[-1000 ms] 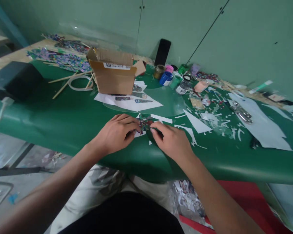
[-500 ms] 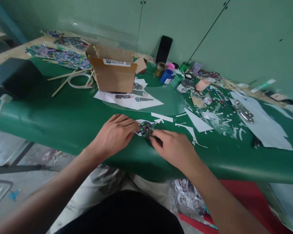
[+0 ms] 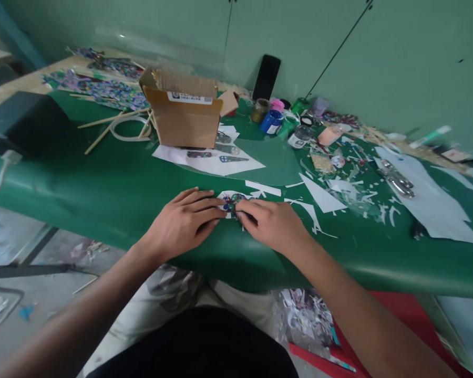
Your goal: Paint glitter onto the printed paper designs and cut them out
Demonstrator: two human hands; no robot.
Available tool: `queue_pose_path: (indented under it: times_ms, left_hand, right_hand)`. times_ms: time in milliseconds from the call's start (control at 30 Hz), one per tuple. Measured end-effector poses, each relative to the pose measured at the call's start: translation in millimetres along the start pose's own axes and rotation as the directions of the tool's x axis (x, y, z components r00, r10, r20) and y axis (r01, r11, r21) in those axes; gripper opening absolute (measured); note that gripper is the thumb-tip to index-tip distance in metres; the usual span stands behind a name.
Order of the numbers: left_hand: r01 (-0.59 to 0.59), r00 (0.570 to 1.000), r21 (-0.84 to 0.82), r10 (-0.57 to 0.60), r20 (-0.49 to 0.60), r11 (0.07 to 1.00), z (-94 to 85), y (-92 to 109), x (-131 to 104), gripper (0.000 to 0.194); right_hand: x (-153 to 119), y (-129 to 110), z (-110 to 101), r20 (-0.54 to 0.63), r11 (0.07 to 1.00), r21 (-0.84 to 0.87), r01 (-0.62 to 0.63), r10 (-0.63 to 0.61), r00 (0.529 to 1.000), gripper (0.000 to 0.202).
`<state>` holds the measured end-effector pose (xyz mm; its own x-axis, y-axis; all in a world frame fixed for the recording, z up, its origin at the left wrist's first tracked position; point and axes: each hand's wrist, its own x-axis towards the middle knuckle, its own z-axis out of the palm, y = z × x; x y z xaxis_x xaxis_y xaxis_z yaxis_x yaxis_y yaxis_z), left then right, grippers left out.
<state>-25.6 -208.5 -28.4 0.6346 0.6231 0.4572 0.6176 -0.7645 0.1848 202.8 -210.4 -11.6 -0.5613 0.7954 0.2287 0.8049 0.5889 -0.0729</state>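
A small multicoloured patterned piece [image 3: 233,199] lies near the table's front edge, on or against a white paper piece [image 3: 225,195]. My left hand [image 3: 185,221] lies palm down with its fingers stretched out, their tips touching the left side of the piece. My right hand [image 3: 274,220] has thumb and forefinger closed on the right part of the piece. Its fingertips hide some of the pattern. Just beyond is a white sheet [image 3: 211,161] with several dark patterned cut-out shapes on it.
A cardboard box [image 3: 183,123] stands behind the sheet. Paint jars [image 3: 271,122] and a leaning phone [image 3: 266,77] are at the back. Paper scraps [image 3: 319,194] and metal tools [image 3: 396,178] lie right. At left are sticks [image 3: 104,132] and a dark block [image 3: 23,123].
My right hand has shifted a little left and up across the piece. My left hand's fingers have straightened and spread, its thumb drawn lower.
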Motion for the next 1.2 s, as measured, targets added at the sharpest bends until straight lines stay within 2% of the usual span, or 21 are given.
queue_pose_path:
  times_ms: [700, 967, 1200]
  left_hand:
    - [0.026, 1.000, -0.034, -0.026, -0.002, 0.999, 0.2, -1, -1, 0.024]
    - [0.019, 1.000, -0.018, -0.018, 0.005, 1.000, 1.3, -1, 0, 0.027]
    - [0.012, 1.000, -0.001, -0.012, 0.001, 1.000, 2.5, -1, -2, 0.026]
  right_hand:
    - [3, 1, -1, 0.003, 0.994, -0.081, 0.070, -0.070, 0.998, 0.034]
    - [11, -3, -17, 0.150, 0.973, -0.207, 0.102, -0.071, 0.986, 0.031]
    - [9, 2, -18, 0.174, 0.969, -0.220, 0.114, -0.076, 0.982, 0.030]
